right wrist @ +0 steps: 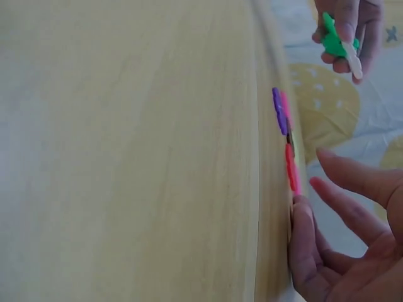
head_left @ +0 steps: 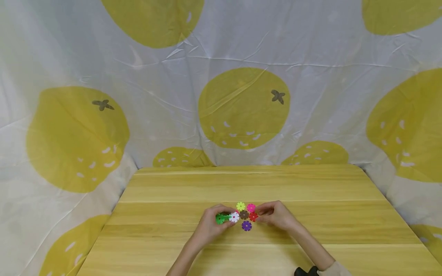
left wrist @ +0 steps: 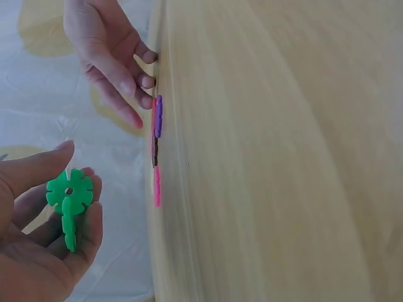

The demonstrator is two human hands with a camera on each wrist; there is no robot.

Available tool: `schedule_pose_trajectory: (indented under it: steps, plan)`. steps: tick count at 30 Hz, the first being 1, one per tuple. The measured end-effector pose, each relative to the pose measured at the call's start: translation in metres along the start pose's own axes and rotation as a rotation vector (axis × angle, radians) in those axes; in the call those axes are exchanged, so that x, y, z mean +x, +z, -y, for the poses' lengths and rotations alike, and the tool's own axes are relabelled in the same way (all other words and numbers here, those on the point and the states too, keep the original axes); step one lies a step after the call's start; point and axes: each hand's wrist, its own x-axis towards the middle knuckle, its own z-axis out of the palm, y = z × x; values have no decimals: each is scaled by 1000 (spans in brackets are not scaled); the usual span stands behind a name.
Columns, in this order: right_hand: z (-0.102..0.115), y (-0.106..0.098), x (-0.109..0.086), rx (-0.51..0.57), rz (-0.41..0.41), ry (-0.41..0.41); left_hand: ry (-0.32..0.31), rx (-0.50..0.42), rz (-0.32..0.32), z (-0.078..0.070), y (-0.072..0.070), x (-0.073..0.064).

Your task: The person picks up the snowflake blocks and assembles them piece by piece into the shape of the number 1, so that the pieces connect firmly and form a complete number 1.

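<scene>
My left hand (head_left: 215,223) pinches a joined piece of slotted plastic snowflake discs: green discs (left wrist: 69,191) and a white disc (head_left: 234,217). It is raised from the table in the right wrist view. On the table lies a flower-like cluster: a brown disc (head_left: 243,214) in the middle, with a yellow disc (head_left: 240,206), a pink disc (head_left: 251,207), a red disc (head_left: 253,217) and a purple disc (head_left: 246,225) around it. Another pink disc is mostly hidden behind the white one. My right hand (head_left: 276,215) is at the cluster's right side, fingers loosely bent, fingertips right at the red and pink discs.
The wooden table (head_left: 165,191) stretches out on all sides of the hands. Behind and beside it hangs a pale cloth (head_left: 165,96) printed with large yellow fruit. A black object (head_left: 305,271) shows by the right sleeve (head_left: 335,269) at the bottom edge.
</scene>
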Motion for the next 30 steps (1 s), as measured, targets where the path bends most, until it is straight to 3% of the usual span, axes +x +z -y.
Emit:
schedule_pose_trajectory:
  steps: [11, 30]
  plan:
    - [-2, 11, 8, -214, -22, -115, 2, -20, 37, -1, 0, 1]
    - [-6, 9, 10, -239, -32, -148, -7, -59, 72, -3, 4, 2]
